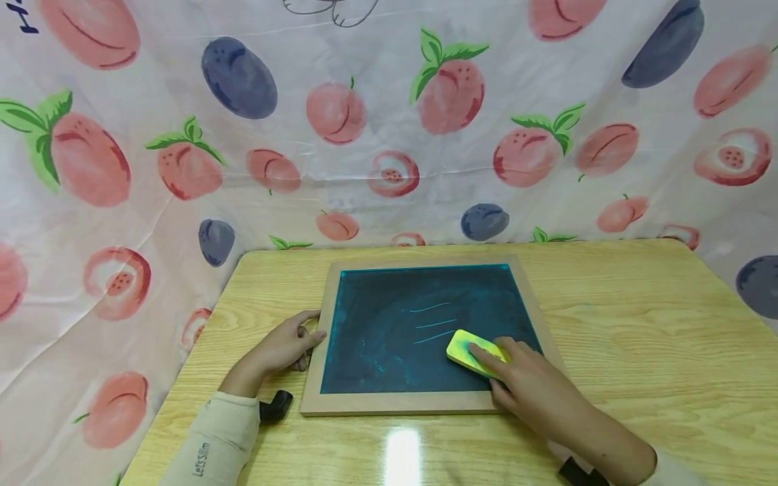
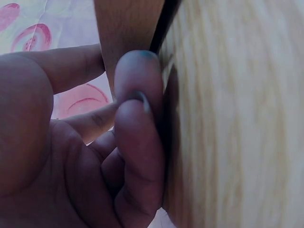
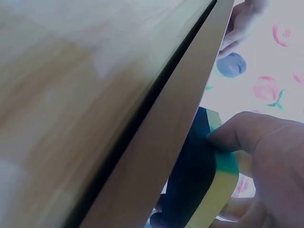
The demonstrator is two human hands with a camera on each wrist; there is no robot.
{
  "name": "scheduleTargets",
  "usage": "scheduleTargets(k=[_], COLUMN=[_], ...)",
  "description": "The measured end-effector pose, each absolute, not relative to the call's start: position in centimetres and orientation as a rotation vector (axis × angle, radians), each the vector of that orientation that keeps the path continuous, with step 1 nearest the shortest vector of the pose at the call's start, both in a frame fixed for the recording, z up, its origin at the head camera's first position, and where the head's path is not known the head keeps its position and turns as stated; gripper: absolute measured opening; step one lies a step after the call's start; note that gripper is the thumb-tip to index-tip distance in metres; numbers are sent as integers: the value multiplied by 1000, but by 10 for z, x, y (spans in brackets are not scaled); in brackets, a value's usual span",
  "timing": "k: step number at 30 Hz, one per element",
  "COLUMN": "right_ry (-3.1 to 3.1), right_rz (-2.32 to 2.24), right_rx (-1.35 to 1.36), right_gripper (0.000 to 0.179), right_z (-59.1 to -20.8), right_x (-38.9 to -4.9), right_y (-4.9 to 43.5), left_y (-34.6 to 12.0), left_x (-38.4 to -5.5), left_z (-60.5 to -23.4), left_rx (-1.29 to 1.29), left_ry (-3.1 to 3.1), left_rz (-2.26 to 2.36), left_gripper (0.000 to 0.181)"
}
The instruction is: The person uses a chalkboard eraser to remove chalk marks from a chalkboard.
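A chalkboard (image 1: 377, 351) in a pale wooden frame lies on the table, with several thin light-blue strokes and smudges on its dark surface. At its left side, my left hand (image 1: 284, 345) holds the frame, thumb and index finger on the edge. The left wrist view shows other fingers (image 2: 137, 142) curled against the side of the frame (image 2: 126, 33), close to the tabletop. Over the board's lower right, my right hand (image 1: 535, 381) grips a yellow-green eraser (image 1: 467, 351) whose end is near the strokes. Its dark underside (image 3: 192, 166) shows in the right wrist view.
The light wooden table (image 1: 644, 337) extends around the board. Behind it hangs a white cloth (image 1: 377, 61) printed with peaches and dark-blue fruit. Black objects (image 1: 277, 406) sit by both wrists, and a light reflection shows on the front of the table.
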State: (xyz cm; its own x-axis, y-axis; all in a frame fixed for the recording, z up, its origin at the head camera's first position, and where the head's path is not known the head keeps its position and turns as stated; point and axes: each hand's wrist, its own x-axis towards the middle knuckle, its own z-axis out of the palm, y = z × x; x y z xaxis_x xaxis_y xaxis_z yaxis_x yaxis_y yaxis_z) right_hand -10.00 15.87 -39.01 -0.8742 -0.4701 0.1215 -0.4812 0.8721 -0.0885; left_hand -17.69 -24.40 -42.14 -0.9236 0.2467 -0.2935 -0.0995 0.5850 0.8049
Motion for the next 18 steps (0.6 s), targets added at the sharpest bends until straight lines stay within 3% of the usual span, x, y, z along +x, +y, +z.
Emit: scheduleTargets(k=[18], right_ry=[-2921], right_rz=[245], right_rx=[900], right_gripper=[54], right_z=[-395], right_x=[-100], right_y=[118], left_y=[-246], left_x=[-178], left_z=[-424], left_rx=[97], left_ry=[2461], left_rz=[1248], left_gripper=[59])
